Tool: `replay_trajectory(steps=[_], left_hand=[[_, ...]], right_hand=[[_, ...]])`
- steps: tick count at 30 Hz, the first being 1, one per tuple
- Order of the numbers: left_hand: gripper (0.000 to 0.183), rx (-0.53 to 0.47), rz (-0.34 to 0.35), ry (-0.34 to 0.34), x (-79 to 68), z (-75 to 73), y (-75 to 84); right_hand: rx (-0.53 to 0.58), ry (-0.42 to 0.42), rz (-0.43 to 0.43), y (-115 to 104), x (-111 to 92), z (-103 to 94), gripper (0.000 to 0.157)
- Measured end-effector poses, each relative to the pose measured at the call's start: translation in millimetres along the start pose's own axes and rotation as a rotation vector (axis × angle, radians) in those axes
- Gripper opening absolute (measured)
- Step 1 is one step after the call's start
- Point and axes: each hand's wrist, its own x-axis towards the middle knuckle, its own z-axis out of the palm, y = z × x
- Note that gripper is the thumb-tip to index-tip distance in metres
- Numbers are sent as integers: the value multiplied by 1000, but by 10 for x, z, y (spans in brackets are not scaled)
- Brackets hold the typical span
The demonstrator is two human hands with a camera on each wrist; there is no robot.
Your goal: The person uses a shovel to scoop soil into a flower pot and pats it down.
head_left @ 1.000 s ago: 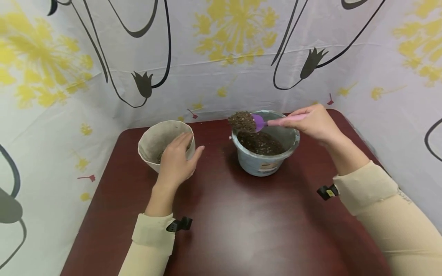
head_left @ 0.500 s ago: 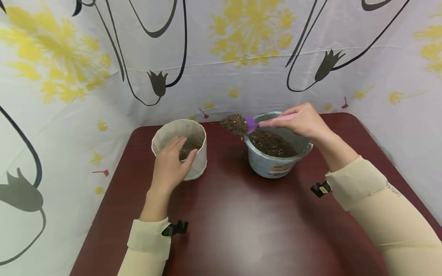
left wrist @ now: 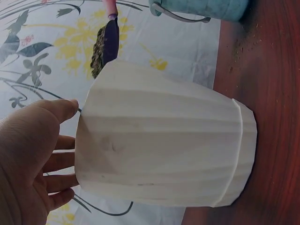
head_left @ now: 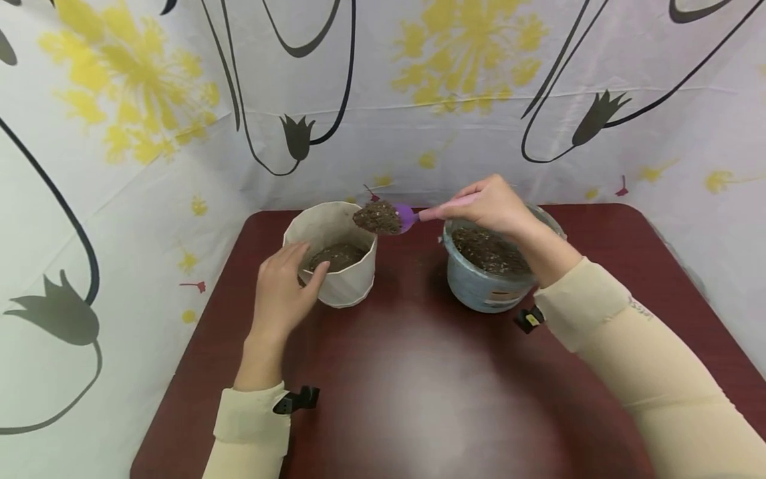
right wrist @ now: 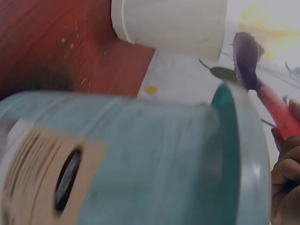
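My right hand (head_left: 492,205) grips the pink handle of a small garden trowel (head_left: 407,217). Dark soil (head_left: 378,218) is heaped on its purple blade, which points left and overlaps the right rim of the white plant pot (head_left: 350,287) in the head view. That pot holds a layer of soil low inside. My left hand (head_left: 281,286) is at the pot's near left rim, fingers and thumb spread and gently bent. In the left wrist view, the left fingertips (left wrist: 70,180) lie right at the rim. Under my right hand stands a blue bucket (head_left: 479,287) with more soil in it.
Both containers stand toward the back of a dark red wooden table (head_left: 389,372). A flower-printed cloth (head_left: 383,86) hangs behind and along the sides. Crumbs of soil (right wrist: 84,82) lie on the table near the bucket. The bucket has a handle (left wrist: 180,16).
The right hand has carried the loaded trowel left, from over the bucket to the white pot's rim. The left hand has drawn back from over the pot to its near left side.
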Motion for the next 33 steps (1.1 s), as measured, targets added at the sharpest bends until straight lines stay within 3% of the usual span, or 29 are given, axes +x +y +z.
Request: replay_trajectory(steps=[5, 7, 10, 17, 21, 23, 26, 33], left_hand=[[52, 5, -28, -13, -40, -15, -39], [52, 1, -38, -21, -50, -13, -50], [51, -5, -50, -31, -62, -9, -69], [46, -25, -49, -13, -98, 10, -134], [45, -25, -28, 9, -86, 34, -119], [45, -25, -18, 20, -76, 51, -99], [44, -34, 0, 38, -60, 88, -51], [42, -101, 101, 88, 6, 227, 124]], right_hand=[[-64, 40, -43, -100, 102, 207, 36], [-124, 65, -100, -129, 127, 302, 33], [-271, 129, -266, -153, 139, 448, 30], [-574, 328, -798, -112, 93, 752, 16], [-653, 450, -964, -67, 51, 809, 22], [-655, 474, -976, -56, 32, 798, 23], [-595, 447, -889, -58, 15, 742, 16], [-304, 337, -439, -135, -86, 455, 31]])
